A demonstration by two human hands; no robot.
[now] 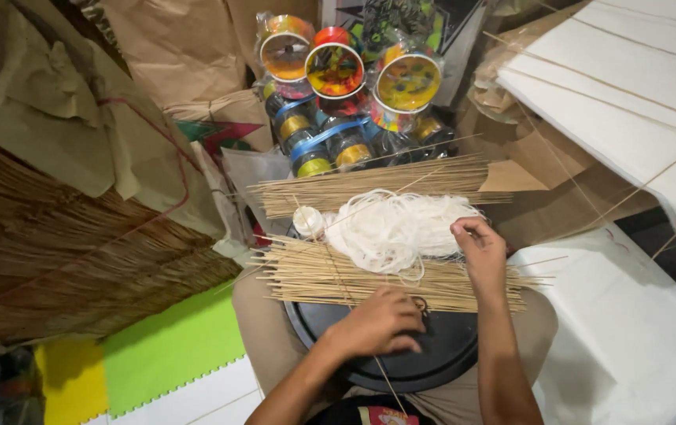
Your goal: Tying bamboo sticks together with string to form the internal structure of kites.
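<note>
A bundle of thin bamboo sticks (pixel 330 275) lies crosswise over a round black tray (pixel 440 358) resting on the person's lap. The left hand (pixel 377 323) sits curled at the near edge of this bundle, fingers closed around a single thin stick (pixel 389 386) that slants down toward the body. The right hand (pixel 480 248) lies farther back, its fingers pinched into a loose heap of white thread (pixel 393 224) that rests on the sticks. Just left of the heap stands a small white spool (pixel 307 221). Behind the thread lies a second bundle of sticks (pixel 369 189), roughly parallel to the first. Beyond that stands a cluster of colourful string reels (pixel 338 71) wrapped in clear plastic. White paper sheets (pixel 629 94) crossed by thin sticks lie to the right, brown paper (pixel 173 47) hangs at the back, and green and yellow foam floor mats (pixel 165 346) show at lower left.
</note>
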